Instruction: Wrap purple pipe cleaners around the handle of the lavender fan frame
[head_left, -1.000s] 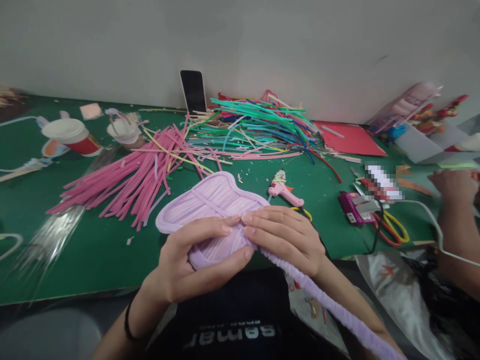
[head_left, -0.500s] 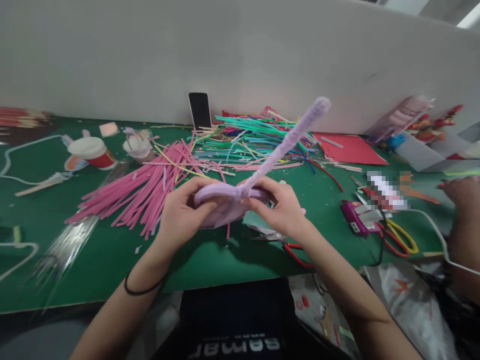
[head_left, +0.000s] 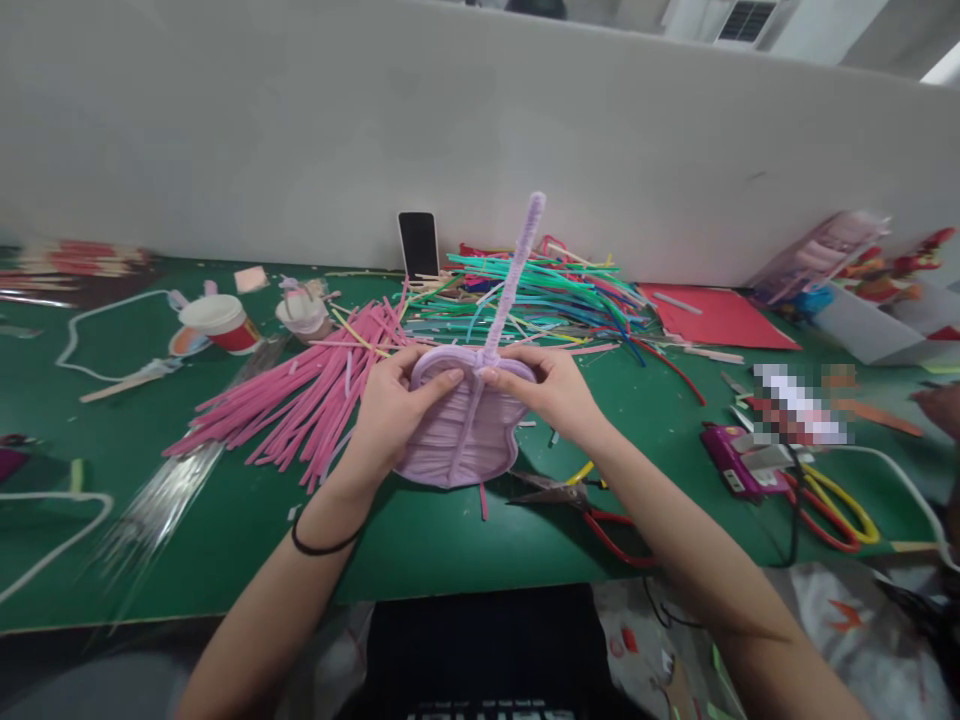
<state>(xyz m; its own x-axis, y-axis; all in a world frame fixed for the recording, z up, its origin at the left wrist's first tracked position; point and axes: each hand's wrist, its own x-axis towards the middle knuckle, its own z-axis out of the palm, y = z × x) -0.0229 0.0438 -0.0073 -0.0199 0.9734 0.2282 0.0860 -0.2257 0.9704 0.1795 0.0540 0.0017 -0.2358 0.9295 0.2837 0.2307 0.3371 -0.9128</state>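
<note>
Both hands hold a lilac pipe-cleaner wing shape (head_left: 463, 432) upright above the green table (head_left: 225, 540). My left hand (head_left: 394, 410) grips its left upper rim with thumb and fingers. My right hand (head_left: 551, 388) pinches the right upper rim where a long lilac pipe cleaner (head_left: 516, 268) sticks up from the top of the shape. A black band circles my left wrist.
A heap of pink pipe cleaners (head_left: 300, 400) lies left, a mixed green and blue pile (head_left: 540, 290) behind. Red-handled scissors (head_left: 592, 510) lie under my right forearm. A purple glue gun (head_left: 739, 462), yellow scissors (head_left: 840, 500), red paper (head_left: 712, 315), a phone (head_left: 418, 245) and a red cup (head_left: 221, 325) are around. Another person's hand (head_left: 937, 405) shows far right.
The lilac shape was turned from lying flat near my lap to upright over the table. The long lilac stem swung from trailing down right to pointing up. The view tilted upward.
</note>
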